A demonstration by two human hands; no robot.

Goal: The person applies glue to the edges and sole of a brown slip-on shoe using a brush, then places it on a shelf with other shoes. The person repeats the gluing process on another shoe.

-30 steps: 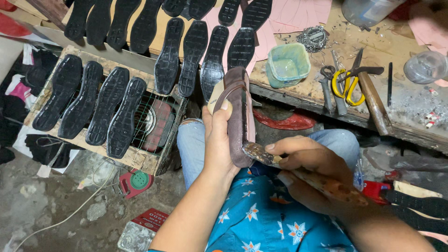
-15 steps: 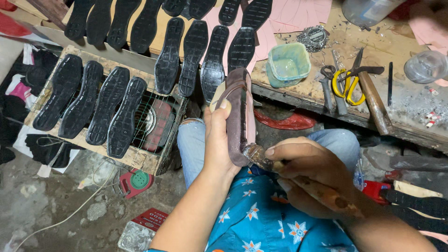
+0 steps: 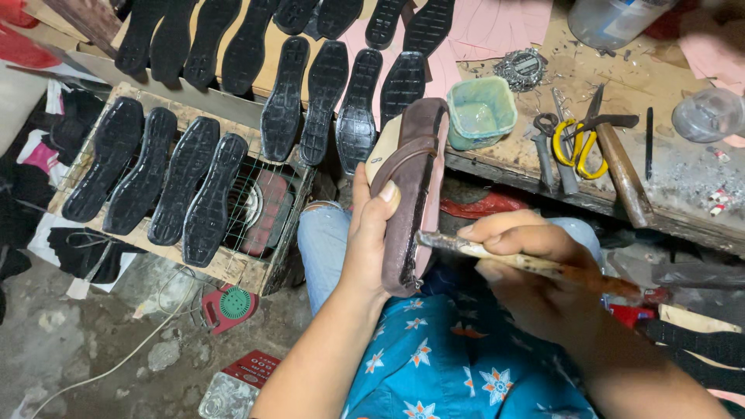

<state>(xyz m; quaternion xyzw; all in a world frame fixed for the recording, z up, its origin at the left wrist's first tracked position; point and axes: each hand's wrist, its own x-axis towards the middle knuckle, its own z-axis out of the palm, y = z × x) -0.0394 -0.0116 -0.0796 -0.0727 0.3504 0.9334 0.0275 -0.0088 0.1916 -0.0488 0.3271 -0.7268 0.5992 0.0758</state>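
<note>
Two hands: at work over the person's lap, beside a cluttered table.
Left hand: fingers wrapped around a brown shoe upper, held on edge — its inner rim turned toward the brush.
Right hand: fingers closed on a crusted brush, tip touching the shoe's edge.
Nearby: black ridged rubber soles laid out in rows; pale green tub; yellow-handled scissors.

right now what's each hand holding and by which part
Left hand grips the brown shoe along its side, mid-length. Right hand holds the brush by its handle.
</note>
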